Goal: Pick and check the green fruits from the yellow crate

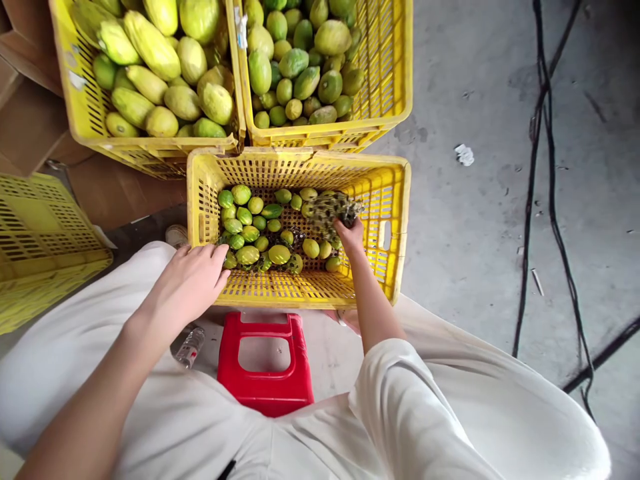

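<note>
Fruit [279, 254] lies loose in yellow crate [404, 200], set close, likely for easy reach. Right hand [351, 235], grip closed on blurred speckled bundle [323, 210] inside crate's right; left hand [193, 277] loosely open over near-left rim, apparently steadying.

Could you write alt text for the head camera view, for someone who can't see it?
A right hand grips a blurred, dark speckled bundle inside a yellow crate of green-yellow fruit; the left hand is at the crate's near left corner. Beyond it stand two fuller crates; on the near side is a red stool.
</note>
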A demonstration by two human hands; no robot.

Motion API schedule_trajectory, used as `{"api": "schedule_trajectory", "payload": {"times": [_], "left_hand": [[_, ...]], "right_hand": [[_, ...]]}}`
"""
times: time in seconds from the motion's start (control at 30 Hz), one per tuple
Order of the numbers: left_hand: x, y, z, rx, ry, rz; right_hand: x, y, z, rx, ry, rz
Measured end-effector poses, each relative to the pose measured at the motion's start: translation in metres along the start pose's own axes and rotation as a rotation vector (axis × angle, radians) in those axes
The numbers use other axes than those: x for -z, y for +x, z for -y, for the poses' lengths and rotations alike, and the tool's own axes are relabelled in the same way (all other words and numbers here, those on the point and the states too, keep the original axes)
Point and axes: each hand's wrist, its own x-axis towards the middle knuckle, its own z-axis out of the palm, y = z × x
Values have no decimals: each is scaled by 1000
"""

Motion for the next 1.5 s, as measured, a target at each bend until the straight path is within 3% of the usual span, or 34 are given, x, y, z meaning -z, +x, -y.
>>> {"api": "schedule_trajectory", "payload": {"times": [0.17, 0.37, 0.6, 0.77, 0.97, 1.2, 1.5], "left_hand": [[-19, -7, 9, 10, 97, 85], [-43, -16, 13, -78, 170, 167], [-58, 13, 11, -115, 115, 87], [-67, 41, 11, -102, 136, 96], [-78, 62, 14, 32, 148, 47], [-83, 80, 11, 34, 118, 178], [-73, 93, -11, 12, 18, 221]], "right_hand": [[-24, 9, 25, -21, 90, 215], [-54, 25, 46, -119, -42, 418], [-65, 31, 62, -134, -180, 470], [-58, 27, 64, -125, -210, 456], [-48, 16, 66, -107, -183, 385], [0, -5, 44, -77, -102, 281], [50, -31, 13, 14, 73, 165]]}}
